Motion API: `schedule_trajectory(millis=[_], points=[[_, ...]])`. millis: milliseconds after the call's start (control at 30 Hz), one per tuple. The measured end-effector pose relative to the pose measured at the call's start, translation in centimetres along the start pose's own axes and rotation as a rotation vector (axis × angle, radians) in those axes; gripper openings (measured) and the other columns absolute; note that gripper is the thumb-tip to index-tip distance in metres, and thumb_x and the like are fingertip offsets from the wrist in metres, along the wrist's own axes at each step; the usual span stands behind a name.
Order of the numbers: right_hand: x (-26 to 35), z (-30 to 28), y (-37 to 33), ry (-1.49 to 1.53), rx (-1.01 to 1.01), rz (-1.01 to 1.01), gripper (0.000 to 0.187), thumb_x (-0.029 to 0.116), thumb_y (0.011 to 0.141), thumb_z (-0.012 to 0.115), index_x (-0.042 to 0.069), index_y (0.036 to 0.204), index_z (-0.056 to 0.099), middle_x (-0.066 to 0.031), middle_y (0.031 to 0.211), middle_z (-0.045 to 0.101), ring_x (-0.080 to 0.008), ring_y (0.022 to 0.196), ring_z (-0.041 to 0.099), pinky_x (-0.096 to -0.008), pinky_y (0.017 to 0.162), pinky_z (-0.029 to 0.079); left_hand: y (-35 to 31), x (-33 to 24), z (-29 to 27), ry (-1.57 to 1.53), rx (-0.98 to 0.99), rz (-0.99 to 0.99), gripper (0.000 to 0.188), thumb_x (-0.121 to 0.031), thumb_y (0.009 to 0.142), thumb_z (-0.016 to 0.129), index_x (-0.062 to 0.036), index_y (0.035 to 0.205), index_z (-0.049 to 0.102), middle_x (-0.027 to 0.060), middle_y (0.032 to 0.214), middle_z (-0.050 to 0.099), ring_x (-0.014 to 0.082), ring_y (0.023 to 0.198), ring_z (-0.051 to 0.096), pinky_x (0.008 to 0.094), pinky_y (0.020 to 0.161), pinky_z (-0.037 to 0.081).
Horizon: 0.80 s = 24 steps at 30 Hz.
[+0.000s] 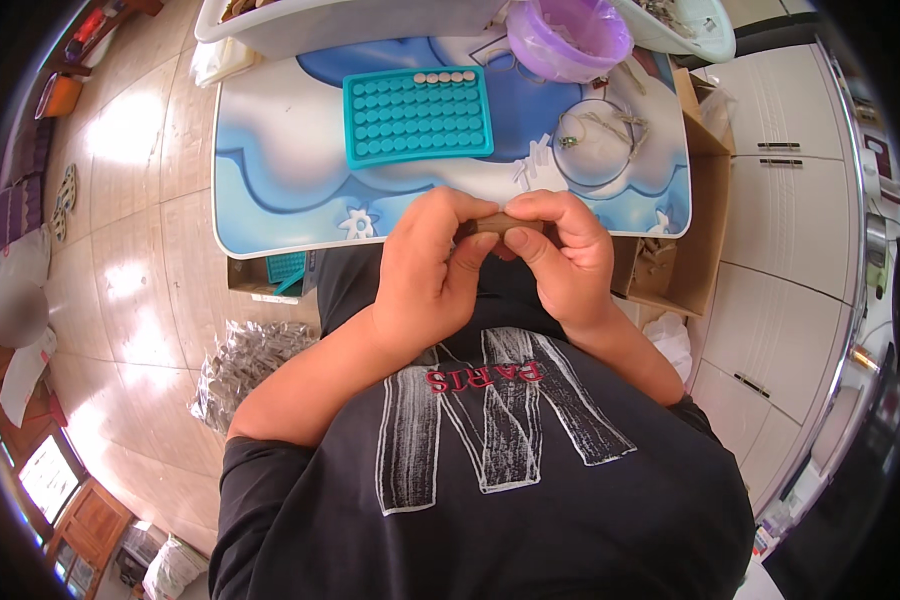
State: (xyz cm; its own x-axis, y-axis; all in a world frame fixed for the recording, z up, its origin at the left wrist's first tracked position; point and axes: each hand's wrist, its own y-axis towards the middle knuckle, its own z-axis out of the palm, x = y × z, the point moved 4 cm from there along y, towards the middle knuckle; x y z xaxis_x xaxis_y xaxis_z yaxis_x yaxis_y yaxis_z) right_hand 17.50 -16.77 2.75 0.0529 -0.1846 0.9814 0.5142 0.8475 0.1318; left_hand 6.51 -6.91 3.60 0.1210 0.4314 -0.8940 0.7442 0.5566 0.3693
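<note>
Both hands meet just off the table's near edge, pinching a small brown, roughly cylindrical piece (pixel 492 225). My left hand (pixel 425 250) grips its left end between thumb and fingers. At the other end, my right hand (pixel 570 245) presses it with thumb and forefinger. The fingertips cover much of the piece, so its exact kind is hidden. Beyond the hands lies a teal tray (pixel 349 130) with rows of round wells. Several pale round pieces (pixel 444 77) sit in its far row, toward the right. Small white strips (pixel 535 162) are scattered right of the tray.
On the blue-and-white table (pixel 270 215), thin wires (pixel 605 125) lie at the right. A lined purple basin (pixel 570 65) and white bins (pixel 370 25) stand along the far side. A cardboard box (pixel 708 200) is at the right edge; a crinkled silver bundle (pixel 245 370) rests lower left.
</note>
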Motion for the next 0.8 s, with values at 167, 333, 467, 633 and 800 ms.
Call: schedule_trajectory(millis=[167, 333, 467, 633, 800], points=[[1.1, 0.6, 0.5, 0.184, -0.094, 0.049, 0.021, 0.002, 0.084, 0.065, -0.002, 0.102, 0.055, -0.0065, 0.088, 0.062, -0.0085, 0.077, 0.059, -0.0198, 0.068, 0.048, -0.6, 1.2, 0.1, -0.288, -0.045, -0.255, 0.015, -0.009, 0.09, 0.055, -0.0004, 0.102, 0.053, 0.0105, 0.084, 0.057, 0.0201, 0.076, 0.057, 0.0285, 0.071, 0.045], [0.5, -0.7, -0.1, -0.164, 0.013, -0.047, 0.025, 0.007, 0.087, 0.062, -0.003, 0.106, 0.051, -0.0097, 0.091, 0.061, -0.0131, 0.08, 0.062, -0.0244, 0.071, 0.051, -0.5, 1.1, 0.0, -0.364, -0.013, -0.254, 0.018, -0.013, 0.092, 0.054, 0.0007, 0.103, 0.052, 0.0089, 0.089, 0.056, 0.016, 0.082, 0.055, 0.0267, 0.076, 0.045], [0.8, -0.2, -0.3, -0.22, 0.006, -0.09, 0.025, 0.01, 0.089, 0.059, -0.003, 0.107, 0.048, -0.0124, 0.094, 0.06, -0.0167, 0.081, 0.063, -0.0269, 0.07, 0.054, -0.3, 0.5, 0.1, -0.336, -0.035, -0.198, 0.016, -0.011, 0.092, 0.053, 0.0002, 0.103, 0.053, 0.009, 0.088, 0.056, 0.0159, 0.082, 0.055, 0.0271, 0.075, 0.045], [-1.1, -1.3, -0.5, 0.024, -0.102, 0.058, 0.018, 0.006, 0.09, 0.056, -0.002, 0.105, 0.05, -0.008, 0.087, 0.062, -0.0114, 0.075, 0.061, -0.0234, 0.067, 0.05, -0.5, 1.4, 1.3, -0.265, 0.008, -0.372, 0.016, -0.012, 0.09, 0.056, -0.0009, 0.102, 0.054, 0.0102, 0.087, 0.057, 0.0176, 0.082, 0.056, 0.0281, 0.074, 0.045], [2.9, -8.4, -0.7, 0.043, -0.302, -0.08, 0.021, 0.015, 0.092, 0.055, 0.001, 0.106, 0.051, -0.0106, 0.084, 0.062, -0.0156, 0.068, 0.059, -0.0284, 0.062, 0.051, 3.2, -1.4, -1.6, 0.039, 0.019, 0.004, 0.039, -0.011, 0.082, 0.063, -0.0017, 0.118, 0.051, 0.0172, 0.108, 0.053, 0.0319, 0.099, 0.051, 0.037, 0.089, 0.041]])
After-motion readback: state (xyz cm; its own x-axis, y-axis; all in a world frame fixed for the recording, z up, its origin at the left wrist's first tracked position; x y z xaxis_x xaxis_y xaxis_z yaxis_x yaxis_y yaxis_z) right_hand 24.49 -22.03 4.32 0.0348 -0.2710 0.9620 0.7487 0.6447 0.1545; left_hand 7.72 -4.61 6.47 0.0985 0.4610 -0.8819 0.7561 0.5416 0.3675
